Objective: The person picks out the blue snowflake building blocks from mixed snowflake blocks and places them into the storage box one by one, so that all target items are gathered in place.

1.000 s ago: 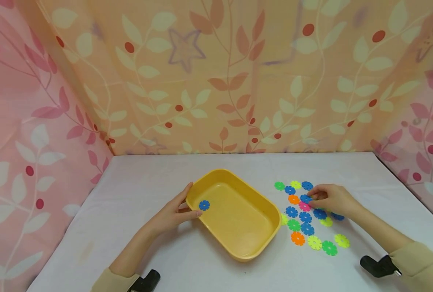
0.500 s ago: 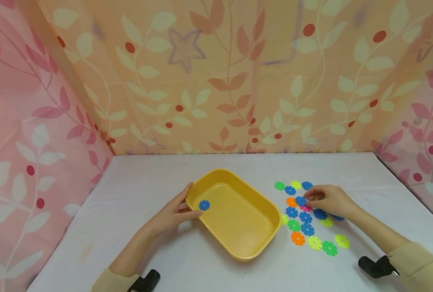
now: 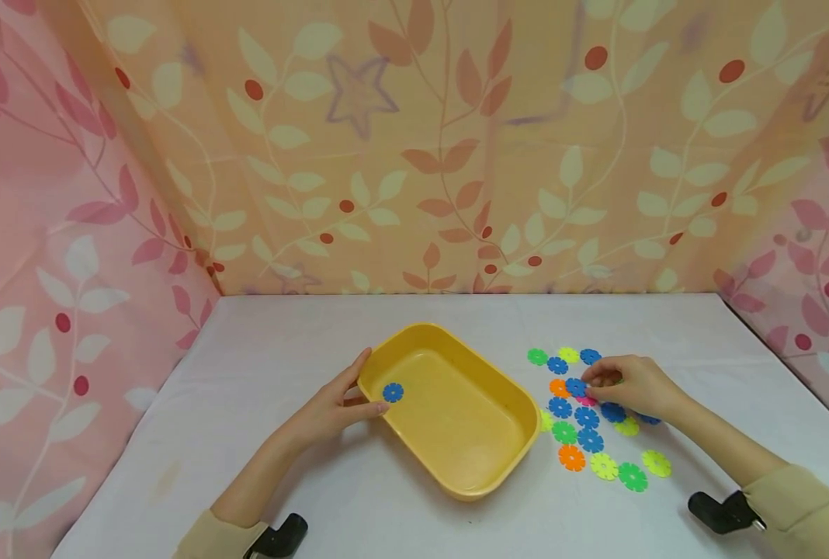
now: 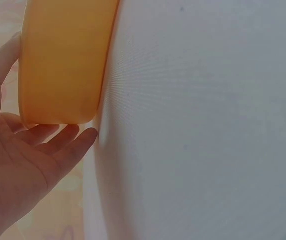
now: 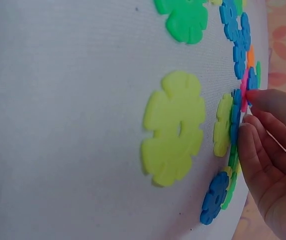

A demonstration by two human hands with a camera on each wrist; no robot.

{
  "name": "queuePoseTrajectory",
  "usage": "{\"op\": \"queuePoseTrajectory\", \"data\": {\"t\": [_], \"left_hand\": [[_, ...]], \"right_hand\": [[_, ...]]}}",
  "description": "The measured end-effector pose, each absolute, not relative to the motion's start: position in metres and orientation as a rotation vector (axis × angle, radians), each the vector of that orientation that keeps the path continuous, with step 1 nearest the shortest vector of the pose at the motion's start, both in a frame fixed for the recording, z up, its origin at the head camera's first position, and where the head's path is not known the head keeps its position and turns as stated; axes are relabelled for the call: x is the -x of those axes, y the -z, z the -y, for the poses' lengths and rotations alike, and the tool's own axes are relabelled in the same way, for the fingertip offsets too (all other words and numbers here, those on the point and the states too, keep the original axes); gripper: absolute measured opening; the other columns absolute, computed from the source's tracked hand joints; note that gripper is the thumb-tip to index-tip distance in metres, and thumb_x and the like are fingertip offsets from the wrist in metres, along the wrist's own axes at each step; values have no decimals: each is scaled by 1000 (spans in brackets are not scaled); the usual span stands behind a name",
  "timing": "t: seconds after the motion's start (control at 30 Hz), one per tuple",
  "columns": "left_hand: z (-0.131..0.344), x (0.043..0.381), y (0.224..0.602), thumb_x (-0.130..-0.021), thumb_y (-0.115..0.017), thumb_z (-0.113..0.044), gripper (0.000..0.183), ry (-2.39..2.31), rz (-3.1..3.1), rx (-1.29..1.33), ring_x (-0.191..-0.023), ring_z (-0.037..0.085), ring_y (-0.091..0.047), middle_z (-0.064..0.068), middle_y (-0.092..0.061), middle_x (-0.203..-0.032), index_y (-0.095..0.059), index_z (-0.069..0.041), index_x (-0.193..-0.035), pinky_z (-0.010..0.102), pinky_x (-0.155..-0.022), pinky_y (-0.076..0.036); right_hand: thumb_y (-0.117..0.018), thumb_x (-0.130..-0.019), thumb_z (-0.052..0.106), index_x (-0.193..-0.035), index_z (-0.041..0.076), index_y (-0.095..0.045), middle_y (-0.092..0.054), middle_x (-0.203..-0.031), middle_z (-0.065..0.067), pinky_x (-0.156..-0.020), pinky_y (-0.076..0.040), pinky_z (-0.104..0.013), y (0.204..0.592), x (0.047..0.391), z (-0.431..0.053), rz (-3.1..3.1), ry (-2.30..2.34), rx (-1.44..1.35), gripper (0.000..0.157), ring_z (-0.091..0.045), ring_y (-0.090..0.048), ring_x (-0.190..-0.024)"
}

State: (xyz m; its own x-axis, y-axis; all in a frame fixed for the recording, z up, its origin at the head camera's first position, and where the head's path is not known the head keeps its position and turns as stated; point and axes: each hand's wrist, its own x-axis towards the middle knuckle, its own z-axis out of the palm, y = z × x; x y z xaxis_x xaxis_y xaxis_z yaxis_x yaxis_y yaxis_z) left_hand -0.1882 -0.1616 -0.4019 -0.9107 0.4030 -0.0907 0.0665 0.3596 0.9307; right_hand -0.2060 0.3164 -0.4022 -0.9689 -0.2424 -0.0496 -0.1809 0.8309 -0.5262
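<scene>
A yellow plastic tray (image 3: 456,419) lies at a slant in the middle, with one blue snowflake disc (image 3: 393,392) in its left end. My left hand (image 3: 334,400) holds that end, thumb at the rim and fingers against the outer wall, as the left wrist view also shows on the tray (image 4: 65,65). To the right of the tray my right hand (image 3: 631,382) has thumb and fingertips at the edge of another blue snowflake disc (image 3: 575,387). This disc overlaps an orange disc (image 3: 557,387) and a pink one (image 3: 586,401).
Several flat snowflake discs in blue, green, yellow and orange are spread around my right hand, among them a green disc (image 3: 633,477) at the front. A white cloth (image 3: 303,326) covers the table. Patterned curtains (image 3: 414,155) stand behind and at both sides.
My right fingers have drawn the blue disc slightly left and toward me, and the orange disc beside it has shifted left. The left hand and tray have stayed put.
</scene>
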Motion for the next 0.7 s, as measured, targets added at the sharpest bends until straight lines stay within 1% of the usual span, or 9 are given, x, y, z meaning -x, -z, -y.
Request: {"op": "queuePoseTrajectory", "data": {"t": [0.33, 0.57, 0.7], "left_hand": [[161, 188, 401, -84, -77, -36, 101, -1557, -2331, -403, -128, 30, -51, 4, -19, -160, -10, -20, -158, 45, -107, -37], [162, 189, 402, -84, -77, -35, 102, -1560, -2322, -415, -126, 29, -52, 4, -20, -160, -10, -19, -158, 46, -108, -36], [162, 189, 402, -84, -77, -35, 102, -1563, -2317, -427, -126, 30, -52, 5, -20, -160, -9, -18, -158, 46, -108, -35]], "right_hand": [[-76, -85, 21, -98, 9, -72, -61, -76, 6, -62, -50, -20, 401, 207, -317, -2913, 778, 408, 19, -14, -54, -72], [-77, -84, 23, -98, 6, -73, -65, -75, 6, -61, -51, -21, 399, 208, -317, -2909, 785, 385, 23, -13, -57, -68], [-77, -85, 25, -100, 4, -73, -68, -79, 4, -62, -53, -20, 398, 209, -318, -2884, 833, 329, 26, -13, -61, -69]]}}
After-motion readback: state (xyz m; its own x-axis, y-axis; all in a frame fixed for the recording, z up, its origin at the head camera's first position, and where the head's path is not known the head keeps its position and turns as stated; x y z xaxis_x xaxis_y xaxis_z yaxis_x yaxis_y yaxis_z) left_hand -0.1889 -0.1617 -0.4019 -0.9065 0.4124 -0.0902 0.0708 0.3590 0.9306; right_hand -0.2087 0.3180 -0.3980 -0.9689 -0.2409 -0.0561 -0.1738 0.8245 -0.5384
